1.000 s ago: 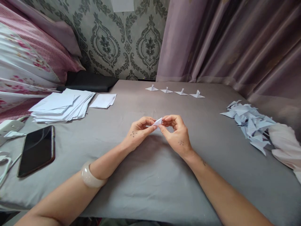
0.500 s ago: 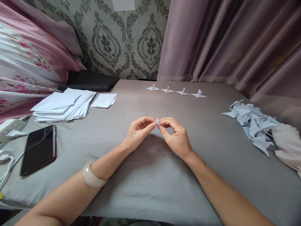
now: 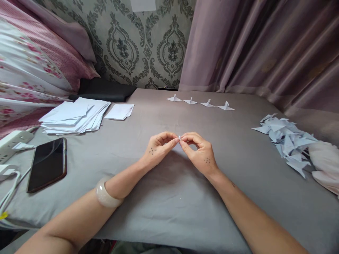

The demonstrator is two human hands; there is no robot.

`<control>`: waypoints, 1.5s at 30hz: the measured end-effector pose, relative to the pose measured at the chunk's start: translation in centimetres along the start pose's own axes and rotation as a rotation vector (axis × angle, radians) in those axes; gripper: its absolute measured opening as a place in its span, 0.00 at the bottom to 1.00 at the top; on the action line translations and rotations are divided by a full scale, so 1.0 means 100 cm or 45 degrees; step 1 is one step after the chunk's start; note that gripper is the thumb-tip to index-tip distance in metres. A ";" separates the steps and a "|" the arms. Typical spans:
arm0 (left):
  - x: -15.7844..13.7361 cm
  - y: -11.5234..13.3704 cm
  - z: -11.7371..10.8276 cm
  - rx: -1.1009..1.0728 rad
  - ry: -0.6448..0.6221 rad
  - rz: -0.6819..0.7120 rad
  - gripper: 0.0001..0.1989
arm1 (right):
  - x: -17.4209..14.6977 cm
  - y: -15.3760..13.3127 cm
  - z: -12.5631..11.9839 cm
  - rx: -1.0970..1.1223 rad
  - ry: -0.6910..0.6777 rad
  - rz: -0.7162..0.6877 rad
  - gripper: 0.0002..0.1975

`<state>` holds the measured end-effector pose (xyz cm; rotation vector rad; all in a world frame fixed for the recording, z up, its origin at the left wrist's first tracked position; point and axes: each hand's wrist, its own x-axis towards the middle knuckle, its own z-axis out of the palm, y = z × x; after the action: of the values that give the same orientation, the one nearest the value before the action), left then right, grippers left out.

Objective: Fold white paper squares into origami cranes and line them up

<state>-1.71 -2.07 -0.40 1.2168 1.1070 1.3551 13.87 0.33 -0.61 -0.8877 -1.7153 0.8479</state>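
A small folded piece of white paper (image 3: 179, 138) is pinched between both hands above the middle of the table; most of it is hidden by fingers. My left hand (image 3: 159, 148) grips its left side with thumb and index finger, a pale bangle on that forearm. From the right, my right hand (image 3: 200, 151) pinches the same paper, thumb tip close to the left thumb. Beyond the hands, a row of several folded paper birds (image 3: 191, 101) sits near the table's far edge.
A stack of white paper sheets (image 3: 71, 118) lies at left, beside a smaller stack (image 3: 119, 112). Nearer are a phone (image 3: 47, 165) and a white power strip (image 3: 13, 144) with cables. At right, a heap of folded paper pieces (image 3: 287, 137) touches a pale cloth (image 3: 325, 165).
The fingertips have closed in over the folded paper, so less of it shows. Both hands keep their pinch. The whole view has shifted slightly.
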 end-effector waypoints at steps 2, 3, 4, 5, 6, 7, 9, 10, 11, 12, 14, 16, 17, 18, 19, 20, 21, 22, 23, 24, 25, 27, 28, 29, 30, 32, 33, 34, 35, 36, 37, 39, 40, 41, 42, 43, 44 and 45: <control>0.001 0.000 0.000 0.033 -0.011 -0.009 0.12 | 0.000 0.000 0.000 0.018 -0.002 0.037 0.03; 0.001 0.000 0.000 0.034 -0.017 -0.016 0.12 | 0.001 0.000 0.000 0.041 -0.003 0.063 0.04; 0.002 0.000 -0.001 0.024 -0.022 -0.028 0.12 | 0.001 0.000 0.001 0.070 -0.003 0.091 0.04; 0.002 0.000 -0.001 0.007 -0.029 -0.044 0.12 | 0.001 0.000 0.001 0.102 -0.004 0.123 0.05; 0.003 -0.001 -0.001 -0.015 -0.038 -0.063 0.12 | 0.001 0.000 0.002 0.130 -0.010 0.158 0.05; 0.003 -0.001 -0.002 -0.040 -0.048 -0.082 0.12 | 0.002 0.001 0.002 0.151 -0.022 0.197 0.06; 0.004 -0.003 -0.003 -0.086 -0.069 -0.120 0.12 | 0.002 0.002 0.002 0.173 -0.049 0.281 0.07; 0.005 -0.003 -0.004 -0.105 -0.083 -0.136 0.11 | 0.002 0.002 0.002 0.179 -0.056 0.325 0.07; 0.005 -0.004 -0.004 -0.121 -0.096 -0.149 0.11 | 0.002 0.003 0.002 0.182 -0.056 0.367 0.08; 0.006 -0.005 -0.005 -0.136 -0.107 -0.157 0.11 | 0.002 0.004 0.003 0.185 -0.051 0.405 0.08; 0.007 -0.007 -0.005 -0.179 -0.111 -0.151 0.12 | 0.001 0.004 0.003 0.186 -0.045 0.467 0.09; 0.008 -0.009 -0.005 -0.236 -0.089 -0.127 0.14 | 0.001 0.005 0.005 0.201 -0.049 0.513 0.10; 0.008 -0.009 -0.005 -0.259 -0.074 -0.117 0.15 | 0.001 0.004 0.006 0.220 -0.048 0.533 0.10; 0.008 -0.010 -0.006 -0.275 -0.060 -0.110 0.16 | 0.001 0.004 0.007 0.245 -0.044 0.554 0.11; 0.009 -0.011 -0.006 -0.284 -0.050 -0.107 0.17 | 0.001 0.004 0.009 0.273 -0.038 0.573 0.11; 0.009 -0.012 -0.006 -0.289 -0.041 -0.105 0.17 | 0.001 0.003 0.010 0.303 -0.028 0.591 0.12; 0.010 -0.013 -0.006 -0.297 -0.031 -0.107 0.17 | 0.002 0.003 0.011 0.334 -0.016 0.604 0.13; 0.010 -0.014 -0.006 -0.310 -0.024 -0.116 0.18 | 0.002 0.003 0.012 0.364 -0.005 0.611 0.15; 0.010 -0.015 -0.006 -0.332 -0.017 -0.134 0.18 | 0.002 0.003 0.013 0.395 0.008 0.610 0.16; 0.011 -0.016 -0.006 -0.360 -0.010 -0.158 0.19 | 0.003 0.004 0.014 0.425 0.024 0.602 0.17; 0.011 -0.018 -0.005 -0.394 0.001 -0.182 0.19 | 0.003 0.005 0.014 0.451 0.039 0.592 0.19; 0.012 -0.019 -0.004 -0.462 0.045 -0.216 0.20 | 0.003 0.006 0.015 0.481 0.051 0.586 0.21; 0.012 -0.019 -0.003 -0.485 0.082 -0.222 0.19 | 0.002 0.006 0.015 0.487 0.031 0.605 0.22; 0.012 -0.018 -0.002 -0.498 0.127 -0.221 0.19 | 0.002 0.006 0.015 0.487 -0.009 0.638 0.22; 0.011 -0.017 -0.001 -0.499 0.171 -0.221 0.18 | 0.001 0.005 0.016 0.482 -0.067 0.674 0.23; 0.010 -0.014 0.001 -0.482 0.248 -0.228 0.16 | -0.001 0.003 0.017 0.471 -0.189 0.735 0.21; 0.009 -0.013 0.002 -0.472 0.278 -0.235 0.15 | -0.001 0.002 0.018 0.470 -0.226 0.755 0.20; 0.009 -0.011 0.002 -0.466 0.300 -0.245 0.14 | -0.001 0.002 0.018 0.476 -0.247 0.769 0.18; 0.008 -0.009 0.003 -0.466 0.317 -0.260 0.14 | -0.001 0.002 0.017 0.488 -0.258 0.781 0.17; 0.008 -0.008 0.003 -0.470 0.320 -0.277 0.14 | -0.001 0.002 0.017 0.504 -0.265 0.797 0.16; 0.008 -0.007 0.002 -0.479 0.312 -0.292 0.15 | 0.000 0.002 0.016 0.520 -0.271 0.814 0.16; 0.009 -0.006 -0.001 -0.500 0.265 -0.317 0.14 | 0.002 0.002 0.013 0.546 -0.277 0.852 0.15; 0.009 -0.006 -0.003 -0.503 0.230 -0.331 0.14 | 0.003 0.002 0.011 0.557 -0.273 0.876 0.15; 0.010 -0.006 -0.005 -0.490 0.181 -0.344 0.15 | 0.003 0.003 0.010 0.565 -0.262 0.899 0.14; 0.010 -0.007 -0.008 -0.458 0.119 -0.357 0.16 | 0.004 0.003 0.009 0.570 -0.248 0.920 0.14; 0.011 -0.008 -0.010 -0.408 0.051 -0.369 0.18 | 0.004 0.003 0.008 0.570 -0.235 0.935 0.13; 0.011 -0.009 -0.011 -0.348 -0.016 -0.378 0.19 | 0.003 0.003 0.007 0.567 -0.227 0.938 0.13; 0.011 -0.010 -0.012 -0.290 -0.063 -0.384 0.19 | 0.003 0.003 0.007 0.556 -0.227 0.929 0.13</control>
<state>-2.86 -0.92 -1.39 0.8748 1.0237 1.1764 13.17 0.65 -0.93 -1.1641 -1.2510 1.7512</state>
